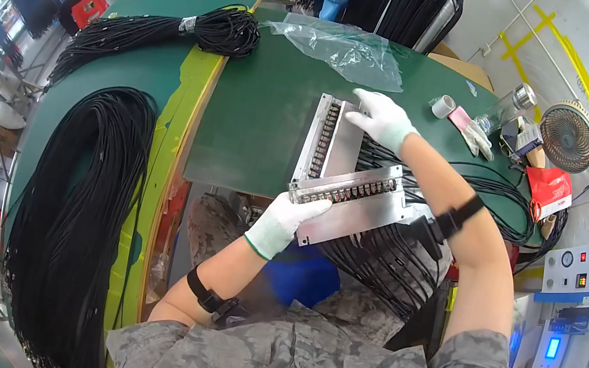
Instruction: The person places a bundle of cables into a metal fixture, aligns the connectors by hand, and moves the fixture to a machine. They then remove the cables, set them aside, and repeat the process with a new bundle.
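Note:
My left hand (276,223), in a white glove, is closed on the left end of a metal cable fixture (355,218). This fixture lies tilted at the table's near edge, with a row of connector ends along its upper side and black cables (382,266) hanging below. A second metal fixture (341,145) with a similar row lies behind it on the table, its lower end partly covered. By that fixture's upper right corner is my gloved right hand (384,121), fingers stretched and apart, thumb close to the plate. Whether it touches the metal is unclear.
Two black cable bundles (80,170) (156,29) lie on the left. A clear plastic bag (346,47) is at the back. To the right are a tape roll (444,106), a small fan (567,137), a red packet (547,189) and a control box (579,266).

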{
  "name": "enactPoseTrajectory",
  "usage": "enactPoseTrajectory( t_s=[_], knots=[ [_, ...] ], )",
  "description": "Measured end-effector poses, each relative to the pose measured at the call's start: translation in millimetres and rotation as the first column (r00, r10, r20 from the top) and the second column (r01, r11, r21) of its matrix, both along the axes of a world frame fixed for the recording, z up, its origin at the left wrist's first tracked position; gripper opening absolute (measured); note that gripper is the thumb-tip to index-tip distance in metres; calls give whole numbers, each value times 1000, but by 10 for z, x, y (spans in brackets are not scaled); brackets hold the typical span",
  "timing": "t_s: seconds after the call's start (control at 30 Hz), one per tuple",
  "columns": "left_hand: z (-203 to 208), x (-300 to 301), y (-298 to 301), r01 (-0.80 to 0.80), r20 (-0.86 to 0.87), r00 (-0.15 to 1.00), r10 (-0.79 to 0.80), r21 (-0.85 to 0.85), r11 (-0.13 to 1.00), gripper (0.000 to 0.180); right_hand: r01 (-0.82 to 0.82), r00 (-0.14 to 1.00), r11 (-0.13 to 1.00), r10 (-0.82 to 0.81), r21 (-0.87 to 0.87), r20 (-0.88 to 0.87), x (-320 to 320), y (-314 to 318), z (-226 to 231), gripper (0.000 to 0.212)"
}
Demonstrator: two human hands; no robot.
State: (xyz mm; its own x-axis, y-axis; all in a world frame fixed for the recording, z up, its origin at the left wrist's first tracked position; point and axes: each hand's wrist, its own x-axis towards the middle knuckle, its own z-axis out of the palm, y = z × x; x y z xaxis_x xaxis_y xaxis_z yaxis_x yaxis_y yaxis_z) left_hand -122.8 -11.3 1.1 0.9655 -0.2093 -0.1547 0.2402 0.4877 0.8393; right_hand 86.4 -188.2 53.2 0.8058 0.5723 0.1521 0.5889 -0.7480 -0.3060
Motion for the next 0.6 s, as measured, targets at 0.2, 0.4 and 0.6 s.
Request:
enactPoseTrajectory(
  t_s=[0.2,0.4,0.6],
  knots=[
    [-12,37,35,-1,-22,1000,1,13,1000,36,14,980,941,-81,-339,-183,264,431,162,60],
    [-22,40,65,80,-23,997,-80,7,997,35,27,984,941,-86,-339,-159,129,278,767,57],
    [-25,33,152,209,63,975,-215,89,974,35,73,968,992,-47,-98,245,-1000,-420,1232,28]
  ],
)
